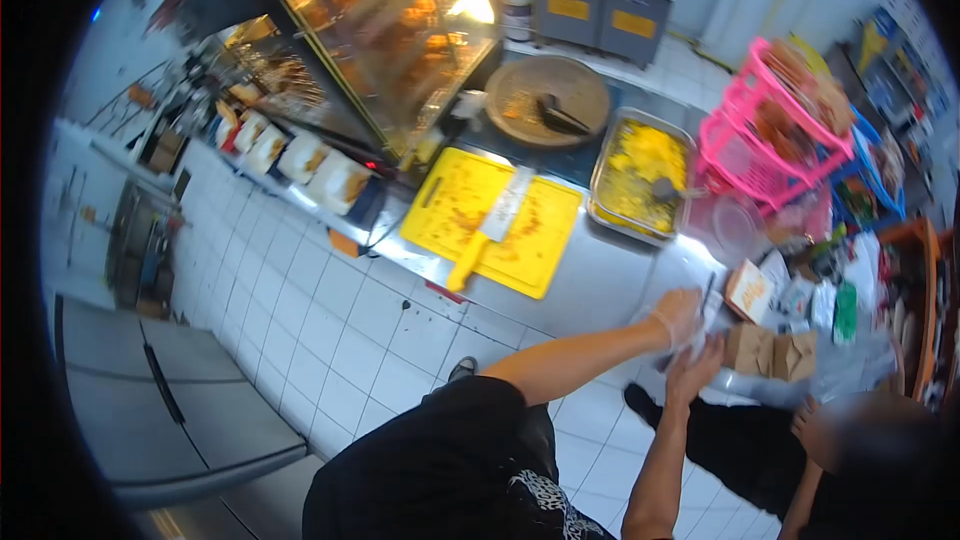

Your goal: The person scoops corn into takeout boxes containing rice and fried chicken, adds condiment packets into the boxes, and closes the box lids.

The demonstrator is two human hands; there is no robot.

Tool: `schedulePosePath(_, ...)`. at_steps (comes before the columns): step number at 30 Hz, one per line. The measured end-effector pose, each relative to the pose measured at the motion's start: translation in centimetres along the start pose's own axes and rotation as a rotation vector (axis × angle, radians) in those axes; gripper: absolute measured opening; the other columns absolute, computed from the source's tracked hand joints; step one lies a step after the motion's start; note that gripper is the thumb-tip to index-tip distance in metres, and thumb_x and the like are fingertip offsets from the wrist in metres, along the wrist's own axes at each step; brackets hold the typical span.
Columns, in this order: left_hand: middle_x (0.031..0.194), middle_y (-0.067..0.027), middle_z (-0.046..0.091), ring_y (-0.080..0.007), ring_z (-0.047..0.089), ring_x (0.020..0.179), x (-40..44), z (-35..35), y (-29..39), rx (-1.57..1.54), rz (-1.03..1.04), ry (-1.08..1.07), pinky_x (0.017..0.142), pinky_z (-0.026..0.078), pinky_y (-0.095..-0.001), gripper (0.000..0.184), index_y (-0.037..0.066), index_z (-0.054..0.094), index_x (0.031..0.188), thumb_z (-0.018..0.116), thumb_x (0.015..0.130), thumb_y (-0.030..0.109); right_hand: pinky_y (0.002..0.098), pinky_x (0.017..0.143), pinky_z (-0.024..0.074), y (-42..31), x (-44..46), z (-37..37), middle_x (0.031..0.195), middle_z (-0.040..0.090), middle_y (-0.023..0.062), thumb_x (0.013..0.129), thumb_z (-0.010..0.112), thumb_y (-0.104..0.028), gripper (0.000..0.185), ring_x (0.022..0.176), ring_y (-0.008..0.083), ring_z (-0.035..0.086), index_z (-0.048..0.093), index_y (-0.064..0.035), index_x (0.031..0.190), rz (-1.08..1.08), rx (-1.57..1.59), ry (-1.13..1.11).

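My left hand (678, 314) reaches over the steel counter's near edge, in what looks like a clear plastic glove. Just below it is my right hand (694, 370), bare as far as I can see, with fingers bent. Both are closed around a thin translucent plastic bag (712, 312), blurred, with a dark narrow shape beside it. What is inside the bag cannot be made out. Close to the right of my hands stand brown paper packets (770, 352) and a white box with orange print (750, 290).
A yellow cutting board (425, 220) bears a yellow-handled cleaver (490, 230). Behind are a round chopping block (510, 90) and a steel tray (600, 202) of yellow food. A pink basket (735, 155) and lit display case (400, 30) flank them. Another person (770, 450) is at right.
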State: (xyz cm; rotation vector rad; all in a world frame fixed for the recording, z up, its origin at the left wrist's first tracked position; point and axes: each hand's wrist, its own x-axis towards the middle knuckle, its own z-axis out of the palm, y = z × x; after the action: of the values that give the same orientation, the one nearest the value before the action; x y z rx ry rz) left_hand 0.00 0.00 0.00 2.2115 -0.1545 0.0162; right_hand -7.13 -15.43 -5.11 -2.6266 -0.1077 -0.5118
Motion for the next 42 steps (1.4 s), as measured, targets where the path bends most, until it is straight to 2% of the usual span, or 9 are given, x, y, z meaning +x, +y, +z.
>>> schedulePosePath(3, 0.08, -0.0203, 0.067, -0.0412, 0.066, 0.079, -6.9, -8.5, -1.0, -0.199, 0.143, -0.065, 0.072, 0.051, -0.0482, 0.019, 0.003, 0.061, 0.092, 0.06, 0.089, 0.022, 0.0478, 0.106, 0.0353, -5.3, 1.2, -2.4, 0.125, 0.048, 0.0242, 0.088, 0.056, -0.005, 0.036, 0.119, 0.0409, 0.048, 0.052, 0.0076, 0.121, -0.022, 0.078, 0.149)
schedulePosePath(6, 0.072, -0.0108, 0.064, -0.0249, 0.065, 0.069, -18.5, -20.3, -4.9, -0.335, -0.135, -0.125, 0.065, 0.052, -0.0393, 0.024, 0.003, 0.063, 0.089, 0.06, 0.091, 0.027, 0.0446, 0.097, 0.0407, -15.4, -3.3, -1.3, 0.119, 0.049, 0.0214, 0.086, 0.056, -0.003, 0.032, 0.112, 0.0371, 0.05, 0.053, 0.0051, 0.117, -0.072, 0.257, 0.019)
schedulePosePath(9, 0.077, -0.0077, 0.065, -0.0189, 0.064, 0.069, -27.9, -25.9, -11.8, -0.855, -0.49, 0.239, 0.064, 0.052, -0.0345, 0.025, 0.002, 0.063, 0.089, 0.058, 0.098, 0.025, 0.039, 0.085, 0.0454, -26.0, -5.9, 1.5, 0.116, 0.05, 0.0188, 0.083, 0.058, -0.001, 0.031, 0.102, 0.0324, 0.053, 0.054, 0.0016, 0.114, -0.186, 0.464, -0.2)
schedulePosePath(11, 0.079, -0.0047, 0.064, -0.0135, 0.062, 0.069, -33.6, -31.2, -17.2, -0.759, -0.441, 0.473, 0.063, 0.052, -0.029, 0.024, 0.001, 0.062, 0.092, 0.057, 0.1, 0.023, 0.0377, 0.079, 0.0476, -34.4, -7.6, 3.9, 0.113, 0.051, 0.0184, 0.081, 0.06, 0.001, 0.03, 0.095, 0.0306, 0.055, 0.056, 0.0001, 0.111, -0.257, 0.556, -0.304)
schedulePosePath(14, 0.075, -0.0065, 0.064, -0.0145, 0.062, 0.068, -41.2, -39.0, -27.1, -0.577, -0.459, 0.847, 0.062, 0.051, -0.0298, 0.025, 0.001, 0.06, 0.092, 0.058, 0.099, 0.025, 0.0369, 0.076, 0.0491, -45.1, -9.6, 8.3, 0.112, 0.053, 0.0174, 0.08, 0.063, 0.001, 0.028, 0.09, 0.0293, 0.057, 0.058, -0.0001, 0.108, -0.39, 0.638, -0.443)
schedulePosePath(20, 0.074, -0.0088, 0.064, -0.0178, 0.064, 0.068, -43.7, -57.1, -39.5, -0.341, -0.438, 1.056, 0.067, 0.052, -0.0316, 0.019, -0.001, 0.06, 0.093, 0.061, 0.094, 0.018, 0.0355, 0.077, 0.0507, -64.4, -12.2, 13.8, 0.112, 0.054, 0.0155, 0.079, 0.067, 0.001, 0.028, 0.09, 0.0256, 0.06, 0.06, -0.0027, 0.106, -0.473, 0.693, -0.488)
schedulePosePath(25, 0.081, -0.0114, 0.067, -0.0202, 0.066, 0.072, -41.8, -69.7, -38.4, -0.287, -0.265, 1.063, 0.071, 0.051, -0.0329, 0.015, -0.001, 0.063, 0.098, 0.062, 0.09, 0.012, 0.0369, 0.083, 0.0513, -75.8, -11.8, 13.8, 0.114, 0.053, 0.0169, 0.081, 0.068, -0.002, 0.028, 0.097, 0.0294, 0.061, 0.058, -0.0033, 0.107, -0.561, 0.64, -0.447)
schedulePosePath(32, 0.078, -0.0098, 0.068, -0.0165, 0.065, 0.074, -44.0, -69.5, -41.5, -0.298, -0.296, 0.902, 0.072, 0.053, -0.0314, 0.012, 0.001, 0.064, 0.097, 0.064, 0.089, 0.008, 0.0331, 0.079, 0.0512, -81.6, -11.7, 14.7, 0.111, 0.054, 0.0144, 0.083, 0.068, 0.0, 0.029, 0.089, 0.0244, 0.061, 0.06, -0.0026, 0.111, -0.546, 0.678, -0.471)
schedulePosePath(42, 0.074, -0.0092, 0.067, -0.0129, 0.061, 0.053, -33.9, -62.7, -46.1, -1.073, -0.424, 0.836, 0.049, 0.051, -0.0264, 0.011, -0.003, 0.068, 0.088, 0.072, 0.085, 0.007, 0.0409, 0.076, 0.0527, -83.0, -17.1, 18.6, 0.097, 0.062, 0.0135, 0.078, 0.078, -0.027, 0.04, 0.087, 0.0293, 0.065, 0.061, -0.0061, 0.109, -0.354, 0.382, -0.539)
